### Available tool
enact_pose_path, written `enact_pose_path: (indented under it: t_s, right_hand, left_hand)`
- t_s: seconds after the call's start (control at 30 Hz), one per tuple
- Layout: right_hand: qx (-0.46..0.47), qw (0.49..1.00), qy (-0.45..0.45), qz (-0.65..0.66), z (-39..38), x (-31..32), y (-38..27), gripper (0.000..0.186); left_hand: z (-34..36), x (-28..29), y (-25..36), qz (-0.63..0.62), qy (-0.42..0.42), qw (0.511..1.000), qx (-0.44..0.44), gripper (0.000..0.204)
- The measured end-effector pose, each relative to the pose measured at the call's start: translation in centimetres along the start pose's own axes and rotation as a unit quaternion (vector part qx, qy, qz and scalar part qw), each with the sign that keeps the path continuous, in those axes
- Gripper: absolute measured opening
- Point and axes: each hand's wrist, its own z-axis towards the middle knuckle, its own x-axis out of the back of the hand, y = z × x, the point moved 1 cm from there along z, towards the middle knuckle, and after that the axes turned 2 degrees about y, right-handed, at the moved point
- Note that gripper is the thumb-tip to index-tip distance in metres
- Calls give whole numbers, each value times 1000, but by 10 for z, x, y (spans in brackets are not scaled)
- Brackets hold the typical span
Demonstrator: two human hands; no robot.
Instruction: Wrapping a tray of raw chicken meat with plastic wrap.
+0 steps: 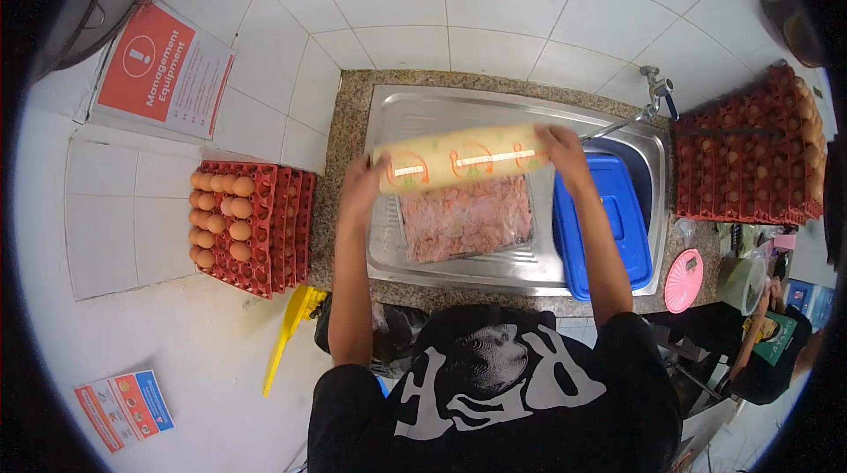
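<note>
- Left hand (360,183), slightly blurred, grasps the left end of a long, pale-yellow cylindrical roll printed in orange and green (463,161)!
- Right hand (559,152) grips the opposite end, so the roll spans both hands, tilted a little, right end farther from the wearer.
- Directly below in view: a rectangular slab of pink, raw-looking meat under clear plastic (468,224), lying on the ridged stainless-steel drainboard (386,248), its far edge covered by the roll.
- Over on the right, a blue rectangular plastic lid (609,226) sits across the sink basin, near the right forearm.
- Flanking it all: red egg trays holding brown eggs (296,221) on the left, and a taller red tray stack (737,160) on the right, by the speckled stone tabletop (346,124).
</note>
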Motion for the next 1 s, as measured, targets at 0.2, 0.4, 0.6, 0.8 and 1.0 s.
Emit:
enact_pose_path:
  t_s: [0.2,0.4,0.6,0.8,1.0]
  right_hand:
    - [-57,997,-55,10,-157,35,81,25]
    - [-140,990,-7,4,-199,35,119,33]
    - [-134,990,-12,-33,-189,41,118,40]
    - [-118,990,-6,-80,-199,41,127,39]
    - [-100,989,-4,-108,-217,51,136,37]
  left_hand:
    - [-134,7,-102,1,-5,991,136,37]
    - [-156,11,-167,-82,-15,975,206,39]
    - [-155,13,-169,-44,-9,978,205,38]
    - [-162,10,-179,-16,25,983,183,35]
    - [-178,3,-165,48,38,991,118,38]
